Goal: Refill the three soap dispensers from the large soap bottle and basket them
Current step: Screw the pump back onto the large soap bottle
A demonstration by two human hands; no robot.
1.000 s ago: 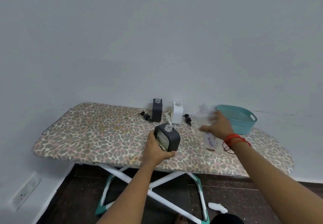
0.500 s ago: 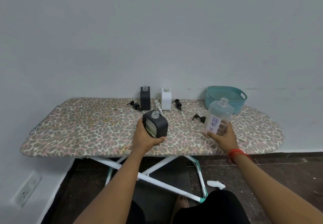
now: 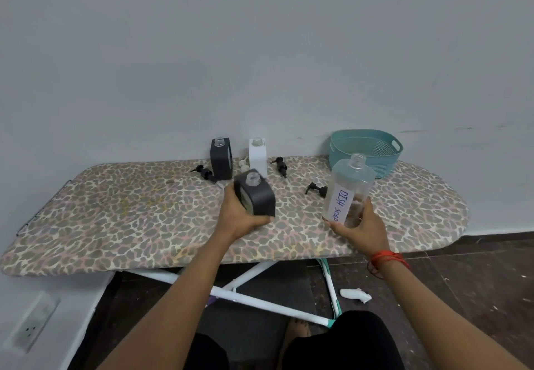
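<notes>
My left hand (image 3: pixel 239 219) grips a dark grey square dispenser (image 3: pixel 255 196) with an open neck, tilted a little above the ironing board (image 3: pixel 115 219). My right hand (image 3: pixel 361 228) holds the large clear soap bottle (image 3: pixel 346 190), uncapped and labelled DISH SOAP, upright to the dispenser's right. A second dark grey dispenser (image 3: pixel 221 158) and a white dispenser (image 3: pixel 257 155) stand open-necked at the back by the wall. The teal basket (image 3: pixel 367 150) sits at the back right, with nothing seen inside.
Three black pump heads (image 3: pixel 205 172) (image 3: pixel 281 165) (image 3: pixel 316 190) and a white pump head (image 3: pixel 244 164) lie loose on the board. Below are the board's white crossed legs (image 3: pixel 245 277), my legs and foot, and a white object (image 3: pixel 354 294) on the dark floor.
My right hand has picked up the soap bottle from the board's right side and brought it up near the dispenser. My left hand keeps hold of the dark dispenser. The camera has tilted down.
</notes>
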